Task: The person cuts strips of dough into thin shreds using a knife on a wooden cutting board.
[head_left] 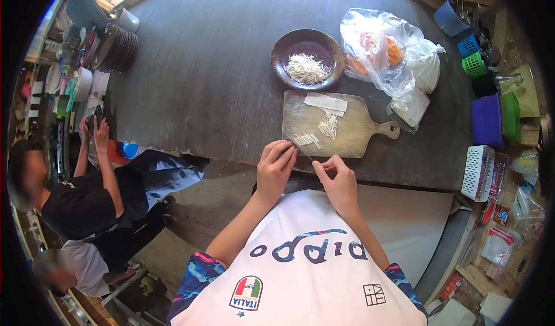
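Note:
A wooden cutting board [348, 139] with a handle lies near the table's front edge. On it are two flat pale slabs [325, 103], a pile of thin white sticks [329, 126] and a row of cut white sticks [307, 140]. My left hand [274, 167] is closed at the board's near left corner, fingertips pressed together beside the row; what they hold is hidden. My right hand [337, 181] pinches one end of a thin dark strip, seemingly a knife blade seen edge-on, reaching toward my left fingers. Behind the board, a dark round bowl [279, 66] holds more white slivers.
Clear plastic bags [399, 60] with orange and white contents sit right of the bowl. Stacked dark plates [115, 49] stand at the far left. Two people are at the left, one [87, 204] holding a phone. Baskets and a white perforated bin [478, 173] line the right.

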`<state>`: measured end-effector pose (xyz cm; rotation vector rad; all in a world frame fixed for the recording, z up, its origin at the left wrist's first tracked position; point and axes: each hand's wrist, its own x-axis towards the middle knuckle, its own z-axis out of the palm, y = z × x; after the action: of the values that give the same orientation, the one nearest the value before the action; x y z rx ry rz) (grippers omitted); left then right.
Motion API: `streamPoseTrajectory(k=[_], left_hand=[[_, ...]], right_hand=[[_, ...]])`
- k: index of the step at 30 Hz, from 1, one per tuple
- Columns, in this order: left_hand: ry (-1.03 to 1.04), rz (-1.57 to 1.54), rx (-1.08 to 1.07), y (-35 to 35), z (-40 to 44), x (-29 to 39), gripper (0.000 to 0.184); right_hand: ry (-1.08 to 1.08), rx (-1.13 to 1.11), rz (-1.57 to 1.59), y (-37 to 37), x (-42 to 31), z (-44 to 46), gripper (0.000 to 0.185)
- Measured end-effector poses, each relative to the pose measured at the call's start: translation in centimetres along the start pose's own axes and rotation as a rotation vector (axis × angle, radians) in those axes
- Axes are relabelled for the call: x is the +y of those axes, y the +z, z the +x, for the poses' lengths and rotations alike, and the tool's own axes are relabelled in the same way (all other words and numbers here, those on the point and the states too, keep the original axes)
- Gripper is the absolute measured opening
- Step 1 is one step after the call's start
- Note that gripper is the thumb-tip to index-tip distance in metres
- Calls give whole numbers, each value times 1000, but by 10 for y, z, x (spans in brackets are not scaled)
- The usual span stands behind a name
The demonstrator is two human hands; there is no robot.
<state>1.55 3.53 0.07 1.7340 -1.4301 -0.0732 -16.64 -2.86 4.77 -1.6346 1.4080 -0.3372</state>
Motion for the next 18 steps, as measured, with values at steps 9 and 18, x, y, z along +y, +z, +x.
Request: streamPoseTrajectory(k=[9, 18], left_hand=[[-3, 1, -1, -1, -2, -1, 17], [-12, -17, 19, 1, -2, -1, 16]], right_hand=[[-32, 34, -3, 9, 5, -2, 38], [-37, 68, 2, 2, 9, -12, 33]])
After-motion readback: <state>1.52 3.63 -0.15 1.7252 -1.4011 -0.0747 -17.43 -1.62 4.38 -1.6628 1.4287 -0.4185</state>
